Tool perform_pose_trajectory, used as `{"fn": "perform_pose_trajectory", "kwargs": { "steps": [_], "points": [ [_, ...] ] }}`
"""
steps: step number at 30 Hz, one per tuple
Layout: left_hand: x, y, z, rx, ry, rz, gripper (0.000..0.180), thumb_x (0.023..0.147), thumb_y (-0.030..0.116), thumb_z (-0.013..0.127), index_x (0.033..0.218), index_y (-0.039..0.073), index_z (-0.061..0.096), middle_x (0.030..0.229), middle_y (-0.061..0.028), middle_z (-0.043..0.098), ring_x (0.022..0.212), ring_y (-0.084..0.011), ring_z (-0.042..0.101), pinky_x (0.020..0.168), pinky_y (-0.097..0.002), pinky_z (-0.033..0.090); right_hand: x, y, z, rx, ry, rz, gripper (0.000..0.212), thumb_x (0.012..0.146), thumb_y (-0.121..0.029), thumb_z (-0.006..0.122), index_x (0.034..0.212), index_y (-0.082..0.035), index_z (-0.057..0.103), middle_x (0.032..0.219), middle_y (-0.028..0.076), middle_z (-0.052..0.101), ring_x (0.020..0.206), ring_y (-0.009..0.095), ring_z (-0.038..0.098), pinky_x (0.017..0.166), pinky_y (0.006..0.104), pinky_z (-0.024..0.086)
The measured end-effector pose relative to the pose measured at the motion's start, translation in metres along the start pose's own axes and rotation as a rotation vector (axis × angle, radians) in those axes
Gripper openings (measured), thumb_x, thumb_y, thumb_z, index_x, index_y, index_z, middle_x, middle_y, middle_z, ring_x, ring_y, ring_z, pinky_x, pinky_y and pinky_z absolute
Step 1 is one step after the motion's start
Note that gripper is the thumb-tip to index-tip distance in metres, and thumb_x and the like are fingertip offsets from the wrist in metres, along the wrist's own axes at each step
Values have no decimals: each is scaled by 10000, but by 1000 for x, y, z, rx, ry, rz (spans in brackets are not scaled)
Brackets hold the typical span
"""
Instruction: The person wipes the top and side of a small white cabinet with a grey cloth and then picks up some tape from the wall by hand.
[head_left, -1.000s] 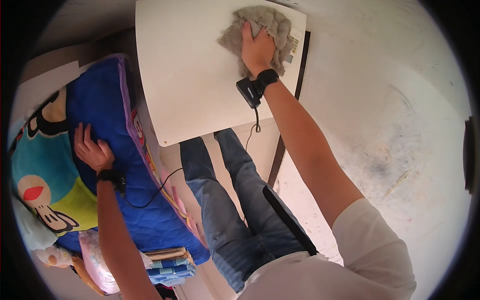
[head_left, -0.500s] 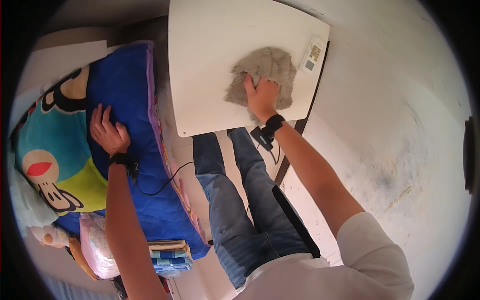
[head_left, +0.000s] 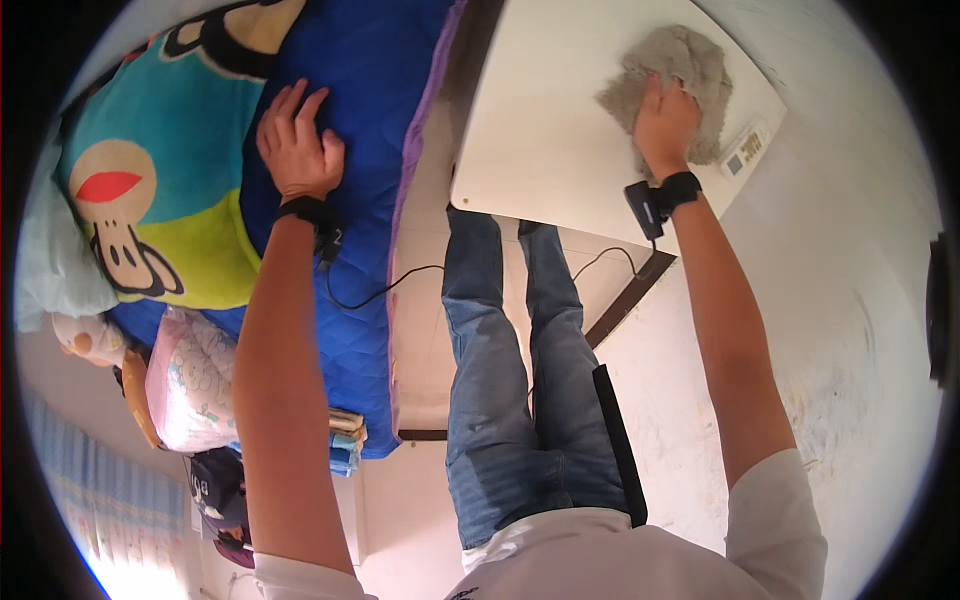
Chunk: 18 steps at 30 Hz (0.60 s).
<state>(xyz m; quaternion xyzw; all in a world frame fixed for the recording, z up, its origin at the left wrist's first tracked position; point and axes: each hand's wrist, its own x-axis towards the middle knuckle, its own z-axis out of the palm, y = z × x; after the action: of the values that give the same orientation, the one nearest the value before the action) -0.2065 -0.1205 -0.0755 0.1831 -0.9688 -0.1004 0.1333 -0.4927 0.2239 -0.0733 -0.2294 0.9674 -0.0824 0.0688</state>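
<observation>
My right hand [head_left: 668,125] is closed on a fluffy grey cloth [head_left: 690,65], its fingers partly sunk in the folds. The cloth lies bunched on a white tabletop [head_left: 550,110], near a white remote control [head_left: 745,148]. On the left, my left hand [head_left: 300,145] rests with fingers apart on a blue quilted cover [head_left: 370,120], beside a colourful cartoon-print blanket [head_left: 205,130]. Nothing shows in that hand. Both wrists wear black straps with small devices and cables.
A pink-white bag [head_left: 190,380], a plush toy [head_left: 88,338] and folded cloths [head_left: 347,440] lie by the bed's near end. A scuffed white wall [head_left: 830,250] rises on the right. My jeans-clad legs [head_left: 500,370] reach under the table. A cable [head_left: 375,300] hangs from my left wrist.
The view has swung, putting the table farther right and up. My right hand and the cloth have slid toward the tabletop's far side. My left hand stays on the quilted cover.
</observation>
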Motion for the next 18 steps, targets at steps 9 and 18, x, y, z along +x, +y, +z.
{"fn": "perform_pose_trajectory", "kwargs": {
  "steps": [9, 18],
  "points": [
    [4, 6, 3, -66, -21, -14, 508, 715, 197, 575, 1212, 92, 601, 1354, -163, 540, 1277, -366, 486, 1099, -519, 336, -4, 27, -2, 39, 97, -19, 233, 880, -161, 532, 905, 64, 589, 836, 289, 616, 840, 485, 569, 749, 556, 424],
    [-1, 2, -10, -79, -51, -46, 502, 713, 174, 562, 1208, 98, 603, 1357, -157, 539, 1276, -360, 487, 1101, -517, 329, -10, 31, 11, 166, 91, -6, 296, 891, -223, 541, 911, 67, 595, 852, 297, 638, 835, 493, 597, 748, 555, 454]
  ]
}}
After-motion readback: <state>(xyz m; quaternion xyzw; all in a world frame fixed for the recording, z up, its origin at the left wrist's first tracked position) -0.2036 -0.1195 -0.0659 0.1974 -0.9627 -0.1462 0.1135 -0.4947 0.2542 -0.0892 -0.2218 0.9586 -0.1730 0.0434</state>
